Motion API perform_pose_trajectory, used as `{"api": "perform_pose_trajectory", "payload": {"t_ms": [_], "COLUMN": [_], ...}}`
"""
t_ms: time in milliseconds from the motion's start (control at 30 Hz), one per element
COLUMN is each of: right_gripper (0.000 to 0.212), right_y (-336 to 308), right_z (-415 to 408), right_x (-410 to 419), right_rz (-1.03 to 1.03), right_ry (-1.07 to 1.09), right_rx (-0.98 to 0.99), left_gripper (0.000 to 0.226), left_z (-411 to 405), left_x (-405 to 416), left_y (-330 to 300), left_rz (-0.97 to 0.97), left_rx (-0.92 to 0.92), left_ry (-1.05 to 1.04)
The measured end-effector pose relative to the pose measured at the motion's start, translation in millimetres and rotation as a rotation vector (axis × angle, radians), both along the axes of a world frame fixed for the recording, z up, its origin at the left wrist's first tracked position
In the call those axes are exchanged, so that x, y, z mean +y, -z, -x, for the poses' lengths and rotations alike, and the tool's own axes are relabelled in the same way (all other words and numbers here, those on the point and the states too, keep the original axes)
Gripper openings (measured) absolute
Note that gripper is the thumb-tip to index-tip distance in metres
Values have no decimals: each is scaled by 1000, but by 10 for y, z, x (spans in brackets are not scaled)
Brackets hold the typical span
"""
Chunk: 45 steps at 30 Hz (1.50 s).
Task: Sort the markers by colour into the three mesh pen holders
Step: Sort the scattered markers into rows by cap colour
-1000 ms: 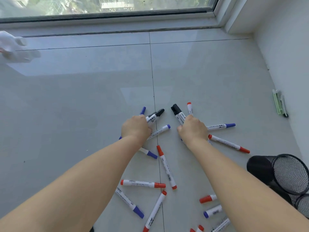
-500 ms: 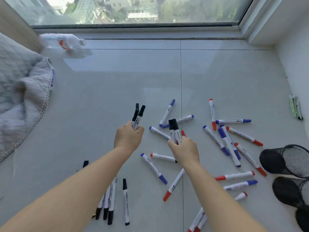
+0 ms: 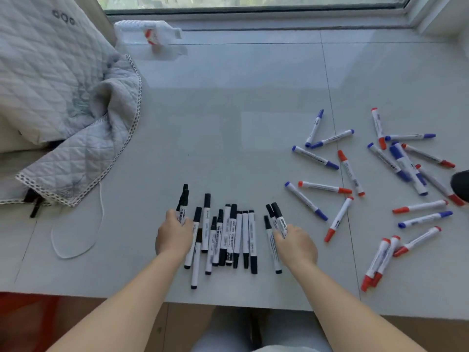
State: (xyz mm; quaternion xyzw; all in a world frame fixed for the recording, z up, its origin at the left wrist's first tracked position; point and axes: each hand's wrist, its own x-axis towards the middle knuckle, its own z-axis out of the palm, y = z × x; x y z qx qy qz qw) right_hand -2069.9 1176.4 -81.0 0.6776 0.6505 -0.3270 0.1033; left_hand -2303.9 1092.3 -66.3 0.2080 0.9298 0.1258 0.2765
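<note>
My left hand point(image 3: 173, 235) grips two black markers point(image 3: 183, 201) that point away from me. My right hand point(image 3: 295, 243) grips two black markers point(image 3: 278, 217) as well. Between the hands lies a row of several black markers point(image 3: 229, 235) on the tiled ledge, side by side. One more black marker point(image 3: 271, 252) lies just under my right hand. Several red and blue markers point(image 3: 350, 171) are scattered to the right. Of the mesh pen holders only a dark edge of one point(image 3: 460, 185) shows at the right border.
A quilted grey cover point(image 3: 63, 97) lies over the left part of the ledge, with a white cord loop point(image 3: 76, 232) beside it. A clear plastic bottle point(image 3: 149, 31) lies by the window. The ledge's front edge point(image 3: 228, 304) runs just below my wrists.
Both hands, each holding black markers, moved left and towards me from the scattered pile to the row of black markers. The view swung left, so the pen holders slid almost out of sight.
</note>
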Motion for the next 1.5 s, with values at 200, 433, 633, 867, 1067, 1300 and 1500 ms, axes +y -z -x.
{"api": "perform_pose_trajectory", "payload": {"t_ms": [200,433,633,867,1067,1300,1500], "right_gripper": [40,36,59,65,66,44,30], "right_y": [126,207,211,229,220,130,45], "right_z": [12,173,360,444,499,316,-252], "right_x": [-245,-452,-597,-704,-697,-512,-368], "right_rz": [-58,-79,-214,-216,-192,-196,-239], "right_ry": [136,130,19,-5,-35,-18,1], "right_rx": [-77,85,82,31,47,89,-17], "left_gripper": [40,63,72,75,73,70,65], "left_z": [89,-44,-83,0,94,44,-402], "left_x": [-284,-472,-455,-508,-509,-265,226], "left_y": [247,348,355,338,305,129,-54], "left_rz": [22,47,120,157,181,15,-227], "left_rx": [-77,-73,31,79,76,114,-37], "left_ry": [-16,19,176,262,271,244,413]}}
